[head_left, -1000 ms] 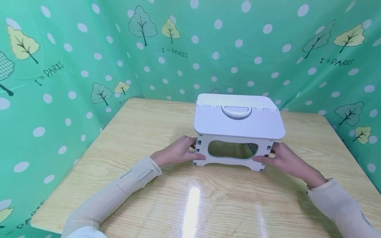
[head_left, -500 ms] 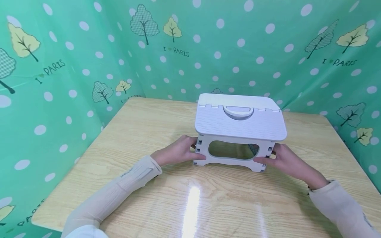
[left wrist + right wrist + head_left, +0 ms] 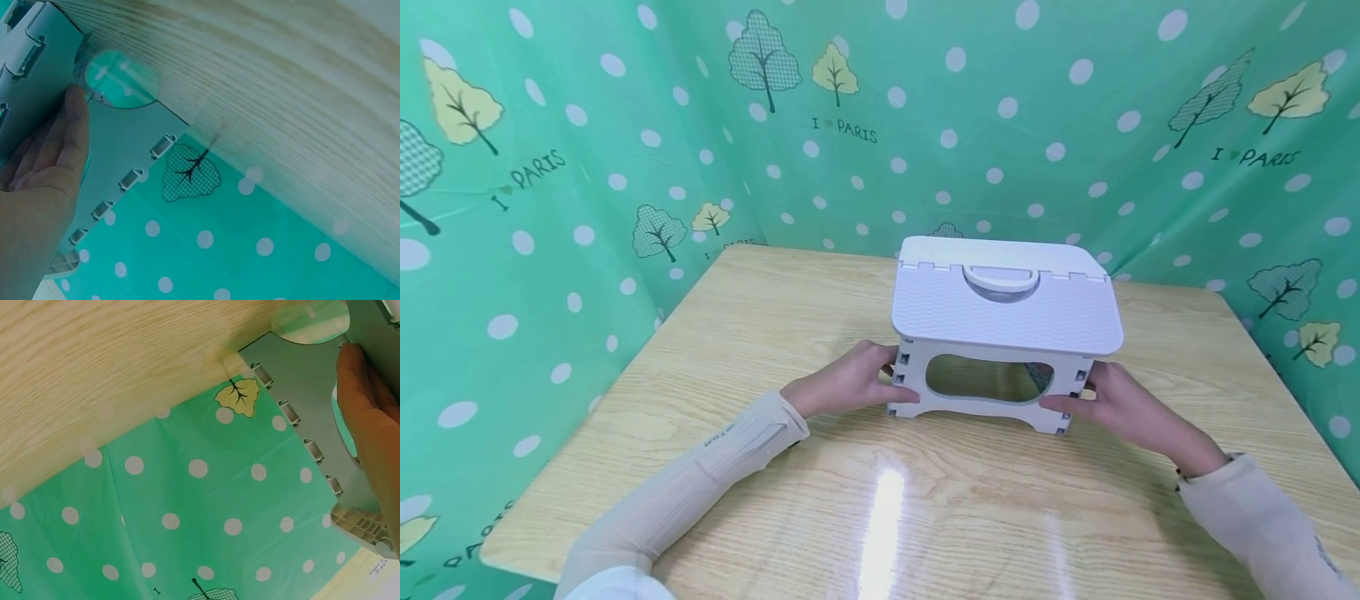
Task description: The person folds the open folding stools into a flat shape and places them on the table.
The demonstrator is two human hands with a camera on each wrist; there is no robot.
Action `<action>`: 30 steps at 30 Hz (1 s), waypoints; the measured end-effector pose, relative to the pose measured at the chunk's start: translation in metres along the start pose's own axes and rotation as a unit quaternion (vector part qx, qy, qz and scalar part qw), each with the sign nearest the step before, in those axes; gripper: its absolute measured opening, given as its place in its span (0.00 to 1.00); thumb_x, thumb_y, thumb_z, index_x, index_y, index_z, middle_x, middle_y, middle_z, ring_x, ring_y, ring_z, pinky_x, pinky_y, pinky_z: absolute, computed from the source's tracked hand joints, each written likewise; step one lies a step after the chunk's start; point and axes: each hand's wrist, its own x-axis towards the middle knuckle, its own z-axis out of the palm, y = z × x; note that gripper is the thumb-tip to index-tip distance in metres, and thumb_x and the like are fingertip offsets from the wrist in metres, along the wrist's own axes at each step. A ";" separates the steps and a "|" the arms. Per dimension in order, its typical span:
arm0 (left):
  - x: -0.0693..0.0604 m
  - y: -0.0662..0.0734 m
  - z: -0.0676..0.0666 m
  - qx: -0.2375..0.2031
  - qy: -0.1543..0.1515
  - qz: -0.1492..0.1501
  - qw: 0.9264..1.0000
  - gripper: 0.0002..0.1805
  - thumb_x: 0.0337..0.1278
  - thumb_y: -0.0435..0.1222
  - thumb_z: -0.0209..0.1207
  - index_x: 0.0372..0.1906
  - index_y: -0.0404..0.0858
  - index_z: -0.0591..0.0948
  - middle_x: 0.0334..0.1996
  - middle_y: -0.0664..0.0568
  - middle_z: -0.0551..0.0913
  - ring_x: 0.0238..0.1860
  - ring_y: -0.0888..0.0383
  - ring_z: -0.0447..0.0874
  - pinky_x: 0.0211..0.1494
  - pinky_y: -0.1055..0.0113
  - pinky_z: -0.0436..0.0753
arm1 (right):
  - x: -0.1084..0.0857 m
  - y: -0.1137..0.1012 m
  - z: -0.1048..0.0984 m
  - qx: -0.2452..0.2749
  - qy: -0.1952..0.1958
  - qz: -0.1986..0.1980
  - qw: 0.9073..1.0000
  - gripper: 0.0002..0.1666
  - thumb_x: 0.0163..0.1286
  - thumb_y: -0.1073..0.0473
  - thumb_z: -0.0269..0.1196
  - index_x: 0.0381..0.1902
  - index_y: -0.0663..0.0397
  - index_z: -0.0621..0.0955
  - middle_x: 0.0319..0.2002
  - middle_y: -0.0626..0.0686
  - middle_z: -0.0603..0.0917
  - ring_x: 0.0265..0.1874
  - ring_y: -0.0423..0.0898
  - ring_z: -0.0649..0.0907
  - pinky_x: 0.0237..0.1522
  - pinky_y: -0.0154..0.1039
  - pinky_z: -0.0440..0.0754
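Note:
A white plastic folding step stool (image 3: 1007, 321) stands unfolded on the wooden table (image 3: 790, 300). Its textured top has a hinge line and a curved carry handle (image 3: 1000, 282). My left hand (image 3: 850, 383) grips the near leg panel at its left edge, thumb on the front and fingers behind. At the right edge of that panel my right hand (image 3: 1120, 412) holds it likewise. In the left wrist view, the fingers (image 3: 74, 119) lie behind the panel, alongside hinge tabs on another panel. The right wrist view shows fingers (image 3: 356, 369) reaching inside the stool too.
A green polka-dot curtain (image 3: 880, 167) with printed trees hangs behind the table and along both sides. Bright light reflects off the tabletop in front of the stool. Pale sleeves (image 3: 700, 475) cover the forearms.
The head view shifted slightly at first, then held steady. Both hands keep the same grip, and the stool has not visibly moved on the table.

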 end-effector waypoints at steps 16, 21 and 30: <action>0.000 0.000 0.000 -0.009 -0.004 0.001 1.000 0.32 0.58 0.47 0.69 0.64 0.42 0.73 0.45 0.60 0.87 0.42 0.69 0.85 0.44 0.71 0.84 | -0.001 0.000 0.001 -0.002 -0.004 0.008 1.000 0.39 0.65 0.59 0.71 0.70 0.53 0.66 0.55 0.57 0.81 0.45 0.39 0.83 0.40 0.39 0.86; -0.001 0.001 0.000 -0.011 -0.003 -0.005 1.000 0.32 0.57 0.45 0.70 0.65 0.44 0.72 0.46 0.59 0.87 0.42 0.68 0.85 0.44 0.71 0.85 | -0.001 0.001 0.002 -0.001 -0.005 0.011 1.000 0.37 0.66 0.59 0.70 0.69 0.53 0.68 0.54 0.56 0.82 0.45 0.38 0.83 0.40 0.39 0.86; -0.001 0.002 0.001 -0.010 -0.004 -0.009 1.000 0.30 0.58 0.45 0.69 0.63 0.41 0.73 0.45 0.58 0.87 0.41 0.68 0.85 0.44 0.71 0.85 | -0.002 0.002 0.001 -0.003 -0.005 0.008 1.000 0.35 0.66 0.58 0.70 0.68 0.54 0.69 0.53 0.54 0.82 0.44 0.38 0.83 0.40 0.36 0.86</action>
